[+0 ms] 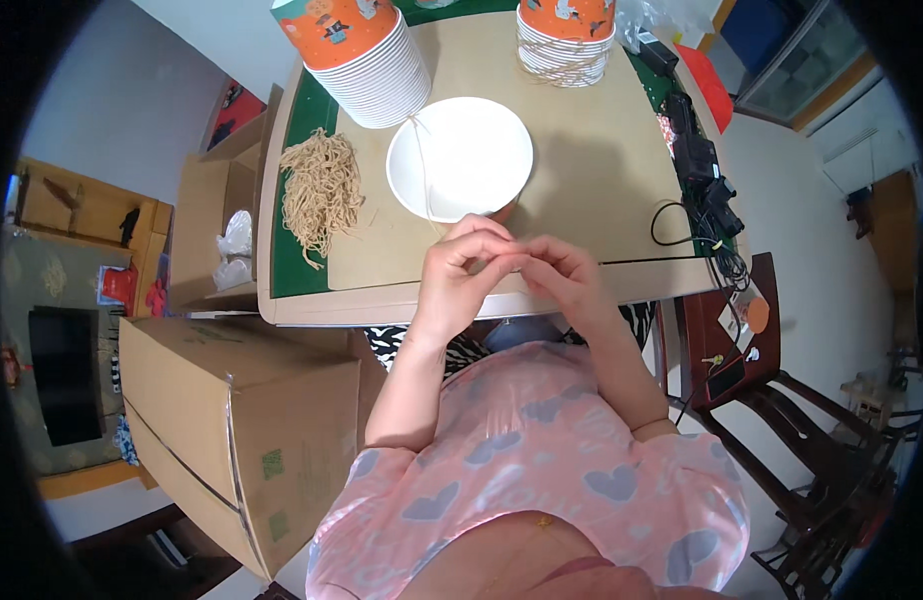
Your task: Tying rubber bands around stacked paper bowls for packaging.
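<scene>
Near the table's front edge, my left hand [467, 275] and my right hand [570, 283] meet fingertip to fingertip, both closed in a pinch. A thin light string [426, 170] crosses the white paper bowl [487, 150] from its far rim and runs down to the fingers of my left hand. What the right fingertips hold is too small to make out. The bowl stands just beyond my hands, its open mouth facing up. To its left lies a tangled pile of tan strings [322, 190].
Behind the bowl stand a tall stack of orange-and-white paper bowls [367, 75] and a second stack [567, 55] with strings around it. Black adapters and cables [697, 160] line the table's right edge. A large cardboard box [242, 430] is at the left, a dark wooden chair [732, 340] at the right.
</scene>
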The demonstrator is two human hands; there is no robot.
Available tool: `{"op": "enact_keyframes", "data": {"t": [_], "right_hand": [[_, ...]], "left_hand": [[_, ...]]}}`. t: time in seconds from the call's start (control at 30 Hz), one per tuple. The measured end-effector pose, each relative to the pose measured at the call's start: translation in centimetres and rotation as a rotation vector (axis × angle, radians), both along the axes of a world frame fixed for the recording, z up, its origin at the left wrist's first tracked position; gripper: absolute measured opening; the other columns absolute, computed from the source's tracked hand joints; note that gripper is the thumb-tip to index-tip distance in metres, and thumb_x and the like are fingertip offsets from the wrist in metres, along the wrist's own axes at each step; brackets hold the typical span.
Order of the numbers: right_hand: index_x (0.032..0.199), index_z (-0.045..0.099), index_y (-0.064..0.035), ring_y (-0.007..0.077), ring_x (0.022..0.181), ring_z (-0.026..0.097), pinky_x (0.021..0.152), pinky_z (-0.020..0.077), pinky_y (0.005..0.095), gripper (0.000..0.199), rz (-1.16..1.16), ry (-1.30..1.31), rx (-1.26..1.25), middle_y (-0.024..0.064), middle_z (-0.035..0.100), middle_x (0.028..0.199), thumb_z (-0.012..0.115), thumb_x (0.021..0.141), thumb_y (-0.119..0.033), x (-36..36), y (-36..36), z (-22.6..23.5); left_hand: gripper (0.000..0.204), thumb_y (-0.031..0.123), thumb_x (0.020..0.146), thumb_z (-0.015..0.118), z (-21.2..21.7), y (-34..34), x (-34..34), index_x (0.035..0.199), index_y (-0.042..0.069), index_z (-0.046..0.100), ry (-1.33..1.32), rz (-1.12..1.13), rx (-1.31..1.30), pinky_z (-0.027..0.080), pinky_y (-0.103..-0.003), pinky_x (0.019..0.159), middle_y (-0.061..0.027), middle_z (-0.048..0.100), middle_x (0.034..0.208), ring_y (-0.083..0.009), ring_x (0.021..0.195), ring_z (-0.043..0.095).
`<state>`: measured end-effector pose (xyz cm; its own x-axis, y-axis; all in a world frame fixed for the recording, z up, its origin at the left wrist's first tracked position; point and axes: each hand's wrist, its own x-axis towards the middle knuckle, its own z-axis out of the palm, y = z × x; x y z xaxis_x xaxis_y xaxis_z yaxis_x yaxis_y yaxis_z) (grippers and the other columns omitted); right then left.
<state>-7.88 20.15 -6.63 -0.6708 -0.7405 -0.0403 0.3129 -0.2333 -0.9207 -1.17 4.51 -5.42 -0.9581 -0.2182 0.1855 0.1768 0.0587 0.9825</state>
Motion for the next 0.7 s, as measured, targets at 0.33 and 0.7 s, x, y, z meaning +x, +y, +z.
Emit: {"op": "enact_keyframes", "data": {"t": [0.33,0.7], "right_hand": [[0.093,0.060,-0.0049,-0.0009,0.057,0.040,0.051,0.0326,0.0160,0.007,-0.363,0.280,0.115,-0.0068,0.054,0.073,0.063,0.087,-0.005,1.1,-1.5,-2.3],[0.091,0.062,-0.0034,-0.0008,0.064,0.047,0.056,0.0368,0.0152,0.005,-0.314,0.210,0.101,-0.0066,0.057,0.075,0.064,0.087,-0.005,0.5,-1.2,-2.4]], "left_hand": [[0.016,0.005,0.088,0.063,0.2,0.9,-0.6,0.078,-0.003,0.052,0.062,0.199,-0.533,0.039,-0.030,0.055,-0.0107,0.048,0.072,-0.0221,0.061,0.047],[0.017,0.010,0.096,0.049,0.4,1.0,-0.6,0.084,-0.002,0.047,-0.104,0.082,-0.357,0.042,-0.033,0.063,-0.0127,0.049,0.075,-0.0254,0.067,0.049]]}}
